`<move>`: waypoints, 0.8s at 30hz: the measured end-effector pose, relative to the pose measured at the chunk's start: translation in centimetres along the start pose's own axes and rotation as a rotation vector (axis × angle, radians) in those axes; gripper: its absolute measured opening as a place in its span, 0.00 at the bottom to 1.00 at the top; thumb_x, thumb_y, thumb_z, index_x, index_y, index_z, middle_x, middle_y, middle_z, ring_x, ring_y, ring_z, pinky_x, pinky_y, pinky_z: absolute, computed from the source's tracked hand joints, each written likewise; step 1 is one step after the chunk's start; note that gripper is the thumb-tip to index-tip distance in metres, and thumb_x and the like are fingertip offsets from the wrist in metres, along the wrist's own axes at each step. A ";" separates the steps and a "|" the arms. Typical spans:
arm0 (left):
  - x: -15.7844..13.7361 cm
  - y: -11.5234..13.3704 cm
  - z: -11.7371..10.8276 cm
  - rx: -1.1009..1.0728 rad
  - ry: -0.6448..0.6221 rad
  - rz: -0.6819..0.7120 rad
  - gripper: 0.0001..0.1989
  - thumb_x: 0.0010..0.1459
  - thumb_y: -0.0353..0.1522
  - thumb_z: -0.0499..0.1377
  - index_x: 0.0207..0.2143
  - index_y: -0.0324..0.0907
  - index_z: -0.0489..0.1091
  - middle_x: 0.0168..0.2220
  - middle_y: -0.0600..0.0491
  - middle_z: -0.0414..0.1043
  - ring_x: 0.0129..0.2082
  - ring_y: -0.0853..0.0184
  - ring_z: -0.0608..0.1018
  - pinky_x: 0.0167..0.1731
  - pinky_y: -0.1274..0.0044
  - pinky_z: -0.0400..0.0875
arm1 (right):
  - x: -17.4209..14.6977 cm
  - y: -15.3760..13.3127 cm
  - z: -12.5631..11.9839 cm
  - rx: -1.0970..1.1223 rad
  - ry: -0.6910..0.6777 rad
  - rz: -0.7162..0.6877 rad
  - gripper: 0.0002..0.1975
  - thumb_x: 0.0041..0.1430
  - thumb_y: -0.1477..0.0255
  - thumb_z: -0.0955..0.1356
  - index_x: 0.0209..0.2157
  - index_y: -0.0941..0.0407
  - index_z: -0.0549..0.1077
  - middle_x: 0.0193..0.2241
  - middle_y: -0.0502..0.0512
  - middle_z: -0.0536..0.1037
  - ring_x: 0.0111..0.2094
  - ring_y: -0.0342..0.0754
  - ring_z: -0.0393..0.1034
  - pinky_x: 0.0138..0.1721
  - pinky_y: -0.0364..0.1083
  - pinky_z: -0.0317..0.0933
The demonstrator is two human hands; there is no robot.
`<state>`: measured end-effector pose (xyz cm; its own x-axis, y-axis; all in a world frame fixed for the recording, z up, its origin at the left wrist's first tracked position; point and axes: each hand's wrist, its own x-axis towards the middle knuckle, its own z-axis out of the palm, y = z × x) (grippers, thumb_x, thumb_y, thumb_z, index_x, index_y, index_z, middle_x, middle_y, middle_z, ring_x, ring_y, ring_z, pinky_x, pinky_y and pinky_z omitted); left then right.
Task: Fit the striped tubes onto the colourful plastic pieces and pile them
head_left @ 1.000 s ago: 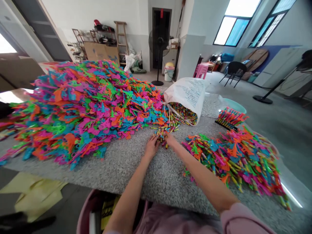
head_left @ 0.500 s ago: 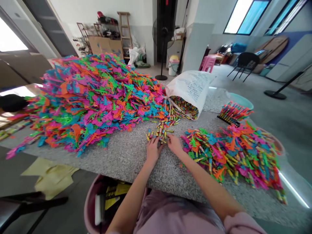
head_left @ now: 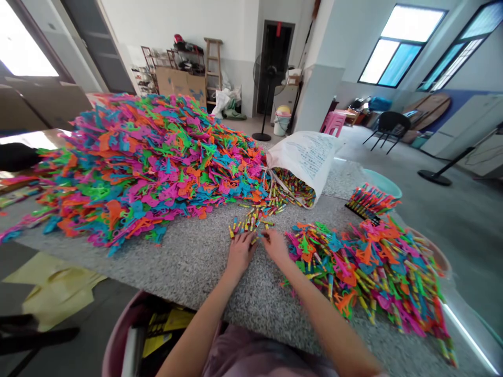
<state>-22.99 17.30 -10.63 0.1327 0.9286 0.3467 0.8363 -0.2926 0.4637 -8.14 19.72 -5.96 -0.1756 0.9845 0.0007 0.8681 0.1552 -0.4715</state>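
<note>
Small printed tubes [head_left: 247,225], mostly yellow with coloured bands, lie in a loose heap on the speckled stone table [head_left: 192,262]. My left hand [head_left: 240,253] rests at the near edge of this heap, palm down, its fingers stretched over the closest tubes. Just to its right, my right hand [head_left: 275,247] has thumb and fingers drawn together in a pinch. Whatever it pinches is too small to make out. Beside the right hand lies a pile of bright plastic pieces with printed tubes on them [head_left: 365,256].
A large mound of bright plastic pieces [head_left: 157,167] covers the left of the table. Behind the heap, a white sack [head_left: 304,154] spills tubes. A black rack [head_left: 359,213] of upright pieces stands back right. Below the front edge is a pink tub [head_left: 120,335].
The camera view has tilted, so the table sits lower in the picture. My right hand has come a little closer to my left. Both stay at the tube heap.
</note>
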 end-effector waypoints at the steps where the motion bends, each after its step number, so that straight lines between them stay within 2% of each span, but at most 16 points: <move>1: 0.1 0.1 0.1 0.011 -0.004 0.013 0.18 0.60 0.34 0.54 0.54 0.46 0.67 0.52 0.48 0.71 0.51 0.56 0.70 0.50 0.64 0.65 | 0.4 0.5 -0.4 -0.029 0.021 0.047 0.14 0.63 0.76 0.60 0.46 0.60 0.72 0.44 0.62 0.76 0.44 0.49 0.71 0.45 0.44 0.61; 3: 0.3 0.0 0.2 0.007 -0.006 0.033 0.15 0.61 0.34 0.53 0.50 0.46 0.70 0.50 0.48 0.72 0.51 0.57 0.70 0.50 0.64 0.65 | 1.4 1.2 -0.7 -0.088 0.047 0.128 0.14 0.64 0.75 0.59 0.47 0.63 0.70 0.44 0.67 0.75 0.44 0.52 0.72 0.44 0.46 0.62; 5: 0.3 -0.2 0.3 -0.022 0.002 0.041 0.13 0.61 0.32 0.53 0.46 0.45 0.72 0.48 0.48 0.72 0.49 0.59 0.71 0.49 0.65 0.66 | 2.1 1.1 -0.5 -0.133 0.040 0.161 0.13 0.63 0.73 0.62 0.46 0.64 0.69 0.44 0.69 0.75 0.44 0.54 0.72 0.43 0.47 0.63; 11: -0.2 -0.4 -0.2 -0.115 0.003 0.039 0.10 0.58 0.29 0.55 0.42 0.44 0.72 0.41 0.48 0.72 0.45 0.59 0.73 0.46 0.66 0.68 | 2.5 -0.8 1.0 -0.230 -0.020 0.135 0.14 0.61 0.75 0.63 0.47 0.66 0.67 0.45 0.73 0.74 0.46 0.57 0.73 0.42 0.48 0.64; 16: -0.2 -0.2 -0.4 -0.139 0.025 -0.020 0.10 0.57 0.29 0.55 0.43 0.43 0.67 0.41 0.48 0.70 0.43 0.59 0.72 0.45 0.67 0.69 | 4.0 0.2 -0.4 -0.282 -0.060 0.151 0.18 0.63 0.76 0.60 0.53 0.69 0.63 0.38 0.74 0.77 0.41 0.58 0.75 0.40 0.50 0.65; 20: -0.2 -0.3 -0.1 -0.179 0.065 -0.078 0.11 0.56 0.30 0.56 0.44 0.42 0.66 0.42 0.48 0.70 0.43 0.60 0.73 0.45 0.68 0.69 | 5.2 0.9 -1.0 -0.320 -0.117 0.147 0.17 0.64 0.69 0.61 0.48 0.64 0.70 0.40 0.72 0.78 0.43 0.58 0.74 0.41 0.50 0.65; 24: -0.2 -0.6 0.2 -0.232 0.104 -0.159 0.09 0.58 0.32 0.56 0.41 0.42 0.68 0.41 0.47 0.69 0.42 0.61 0.74 0.44 0.69 0.70 | 3.9 0.4 -0.2 -0.338 -0.236 0.075 0.20 0.62 0.58 0.62 0.39 0.60 0.76 0.35 0.66 0.80 0.38 0.56 0.76 0.36 0.47 0.65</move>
<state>-23.37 17.36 -11.15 -0.0557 0.9421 0.3308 0.6967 -0.2006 0.6887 -8.41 23.66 -6.00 -0.1739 0.9542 -0.2436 0.9790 0.1410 -0.1469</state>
